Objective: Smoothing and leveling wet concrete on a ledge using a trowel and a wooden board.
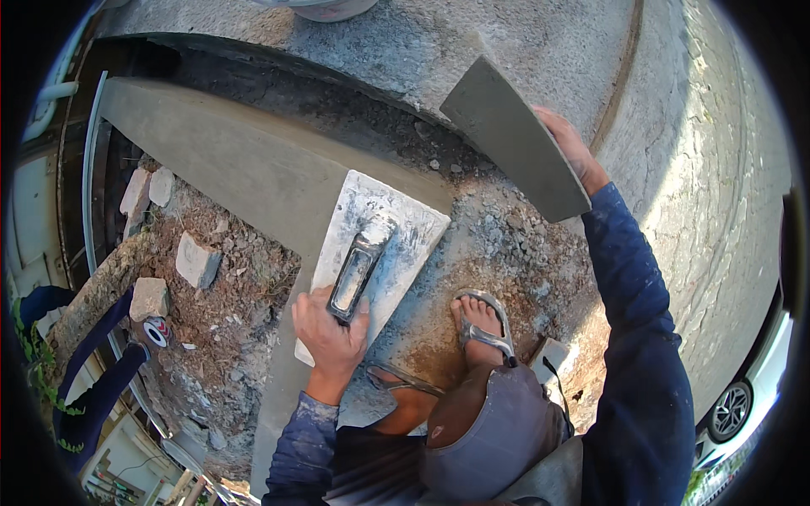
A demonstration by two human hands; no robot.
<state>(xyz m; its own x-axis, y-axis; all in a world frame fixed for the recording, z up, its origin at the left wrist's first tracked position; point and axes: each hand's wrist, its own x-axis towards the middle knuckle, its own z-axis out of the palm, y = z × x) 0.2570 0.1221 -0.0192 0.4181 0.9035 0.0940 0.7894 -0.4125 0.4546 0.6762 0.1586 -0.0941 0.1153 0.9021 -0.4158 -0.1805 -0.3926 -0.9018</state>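
Left hand (332, 337) around handle (358, 274) of white float (409, 232), grey board (516, 142) in right hand (576, 150), grip mostly hidden behind.

The fingertips of the right hand (574, 152) are hidden behind the dark board (516, 143), so its exact grip cannot be told. A part of the concrete ledge (245, 160) is covered by the white trowel (396, 240). At the top edge, the bucket (331, 8) is cut off, and only its lower part is shown. The other person's legs (99, 396) and the white car (764, 401) are cut by the round dark rim. The small objects (114, 487) at the lower left are too small to be recognised.
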